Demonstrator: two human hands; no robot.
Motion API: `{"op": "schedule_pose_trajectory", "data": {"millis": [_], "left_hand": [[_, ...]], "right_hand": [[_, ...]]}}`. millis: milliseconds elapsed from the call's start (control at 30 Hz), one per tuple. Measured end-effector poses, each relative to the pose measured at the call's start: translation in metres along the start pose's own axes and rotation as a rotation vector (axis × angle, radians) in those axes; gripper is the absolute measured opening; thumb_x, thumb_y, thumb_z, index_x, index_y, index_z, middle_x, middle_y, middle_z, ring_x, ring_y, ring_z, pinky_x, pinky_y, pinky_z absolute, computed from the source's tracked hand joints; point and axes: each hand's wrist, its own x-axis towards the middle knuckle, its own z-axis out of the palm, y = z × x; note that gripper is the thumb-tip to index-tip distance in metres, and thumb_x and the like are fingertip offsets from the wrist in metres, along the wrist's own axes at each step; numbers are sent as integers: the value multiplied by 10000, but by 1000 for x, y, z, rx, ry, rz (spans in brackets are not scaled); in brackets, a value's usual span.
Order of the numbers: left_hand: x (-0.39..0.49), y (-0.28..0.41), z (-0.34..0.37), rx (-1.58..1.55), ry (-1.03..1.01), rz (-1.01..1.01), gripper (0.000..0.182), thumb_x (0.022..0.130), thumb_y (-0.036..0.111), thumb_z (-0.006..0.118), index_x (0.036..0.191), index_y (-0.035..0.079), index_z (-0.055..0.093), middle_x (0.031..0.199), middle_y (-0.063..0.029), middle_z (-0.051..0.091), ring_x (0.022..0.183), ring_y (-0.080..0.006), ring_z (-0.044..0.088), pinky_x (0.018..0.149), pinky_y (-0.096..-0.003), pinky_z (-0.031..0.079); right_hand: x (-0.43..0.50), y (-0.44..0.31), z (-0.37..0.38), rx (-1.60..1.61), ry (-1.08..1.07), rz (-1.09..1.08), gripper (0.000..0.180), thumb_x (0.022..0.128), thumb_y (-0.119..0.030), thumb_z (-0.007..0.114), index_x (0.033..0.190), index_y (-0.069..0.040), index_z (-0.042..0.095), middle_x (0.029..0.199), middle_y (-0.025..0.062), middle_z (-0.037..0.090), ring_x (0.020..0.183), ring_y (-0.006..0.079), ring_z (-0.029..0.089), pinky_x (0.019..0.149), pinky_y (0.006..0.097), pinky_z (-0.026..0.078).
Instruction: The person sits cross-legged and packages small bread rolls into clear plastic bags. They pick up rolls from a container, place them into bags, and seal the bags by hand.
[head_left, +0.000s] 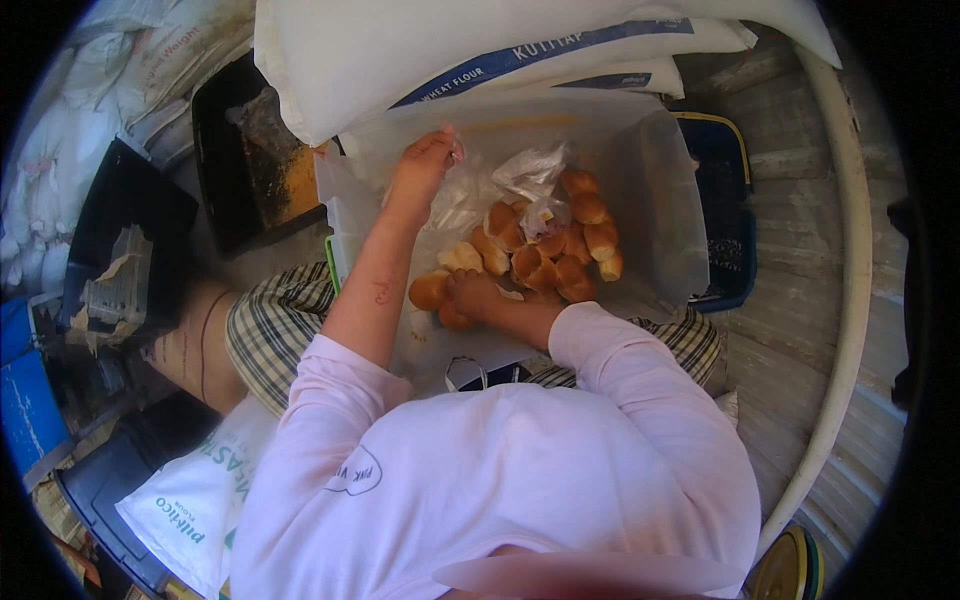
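My left hand (433, 156) is raised over the far left part of a translucent plastic bin (679, 217), its fingers curled; whether they pinch the thin clear plastic near them is unclear. Lower down, my right hand (474, 296) is closed around part of a bread roll (455, 316), beside another browned roll (430, 290). More golden-brown rolls (534, 268) lie heaped to its right, some joined together. Crumpled clear plastic bags (531, 171) lie behind the heap, and a small knotted bag (545, 218) with dark contents rests on the rolls.
Stacked wheat flour sacks (480, 45) border the bin's far side. A black tray (217, 172) stands left, a dark blue bin with a yellow rim (724, 217) right. Below left lie another flour sack (187, 502) and a dark tub (105, 495). A pale curved pipe (851, 300) runs along the right.
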Motion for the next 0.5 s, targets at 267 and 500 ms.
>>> {"op": "schedule_pose_trajectory", "data": {"millis": [267, 500], "left_hand": [[1, -6, 4, 113, -104, -24, 278, 855, 334, 529, 725, 88, 533, 650, 41, 437, 618, -73, 359, 602, -202, 283], [3, -10, 4, 129, -43, -23, 155, 846, 206, 532, 825, 53, 550, 709, 28, 463, 653, -78, 384, 630, -201, 326]], "right_hand": [[0, -4, 28, 152, -33, -58, 327, 780, -186, 486, 1057, -17, 525, 1014, 179, 581, 941, 305, 567, 760, 365, 475], [-3, 9, 21, 304, -162, 204, 430, 722, -286, 595, 1066, -38, 525, 1000, 172, 587, 914, 320, 576, 798, 392, 456]]}}
